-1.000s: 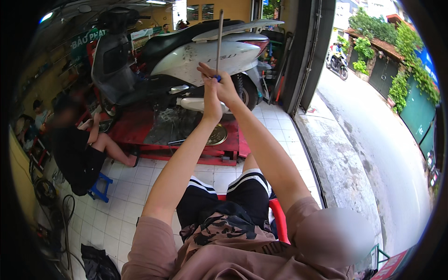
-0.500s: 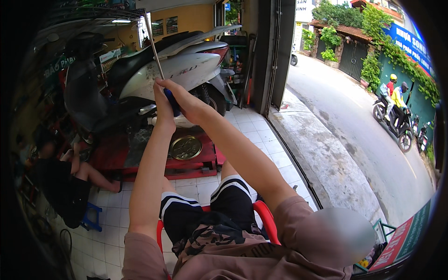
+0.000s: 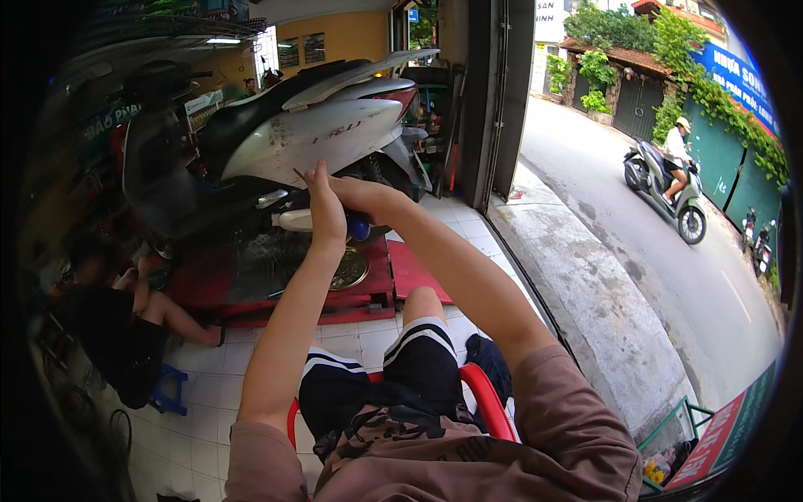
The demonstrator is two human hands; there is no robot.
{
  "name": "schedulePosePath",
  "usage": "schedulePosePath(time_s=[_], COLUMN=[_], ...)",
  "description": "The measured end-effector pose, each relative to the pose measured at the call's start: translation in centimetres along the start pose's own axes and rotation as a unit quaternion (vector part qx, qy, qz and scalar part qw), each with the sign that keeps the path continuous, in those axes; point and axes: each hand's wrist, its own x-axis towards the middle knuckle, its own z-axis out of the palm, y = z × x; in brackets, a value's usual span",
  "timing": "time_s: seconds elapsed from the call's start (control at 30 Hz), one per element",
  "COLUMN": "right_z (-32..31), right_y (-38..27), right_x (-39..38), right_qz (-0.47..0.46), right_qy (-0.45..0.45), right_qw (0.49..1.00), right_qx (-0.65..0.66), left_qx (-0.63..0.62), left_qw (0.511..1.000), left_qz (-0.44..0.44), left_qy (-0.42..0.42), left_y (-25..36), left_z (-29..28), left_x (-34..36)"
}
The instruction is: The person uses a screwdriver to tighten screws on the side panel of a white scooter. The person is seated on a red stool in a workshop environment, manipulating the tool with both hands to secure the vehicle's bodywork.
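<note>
Out in front of me, both arms are stretched toward a white scooter (image 3: 318,138). My left hand (image 3: 328,205) and my right hand (image 3: 364,197) are closed together around a screwdriver. Its blue handle (image 3: 358,227) shows below my right hand. Most of the shaft is hidden by my hands; a short dark end sticks out past the left fingers, in front of the scooter's side panel. Whether it touches the panel I cannot tell. Which fingers grip the handle is partly hidden.
The scooter stands on a red lift platform (image 3: 351,314) holding a round metal dish (image 3: 350,269). At left a person in black (image 3: 117,326) sits on a blue stool (image 3: 170,389). I sit on a red chair (image 3: 489,402). A scooter rider (image 3: 676,151) passes on the street.
The screwdriver has tipped from standing upright, its long shaft in plain view, to pointing away from me. My hands have moved slightly right and lower. A different scooter is on the street.
</note>
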Motion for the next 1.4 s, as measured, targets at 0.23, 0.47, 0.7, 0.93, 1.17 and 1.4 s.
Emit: schedulePosePath(time_s=[0.23,0.47,0.7,0.93,1.17,1.4], right_z=[0.4,-3.9,-4.4,-6.6,-7.1,-5.7], right_y=[-1.2,-4.3,-2.8,2.5,7.7,10.1], right_x=[-3.8,-7.3,-9.8,-7.9,-7.2,-5.3], right_qz=[0.007,0.003,-0.087,-0.068,-0.064,-0.098], right_qy=[-0.055,-0.241,-0.129,-0.059,-0.069,-0.093], right_qw=[0.992,0.970,0.961,0.954,0.971,0.963], right_qx=[0.114,0.019,-0.229,-0.286,-0.220,-0.235], left_qx=[0.040,0.231,0.600,0.616,0.597,0.580], left_qw=[0.996,0.922,0.692,0.719,0.759,0.786], left_qz=[0.042,0.224,0.305,0.245,0.161,0.097], left_qy=[-0.073,-0.215,-0.261,-0.209,-0.204,-0.191], left_y=[3.1,9.2,10.1,7.4,3.6,1.8], left_z=[-0.6,1.6,-4.2,-10.4,-13.0,-14.8], left_x=[0.1,-2.7,-5.0,-3.4,-6.0,-7.0])
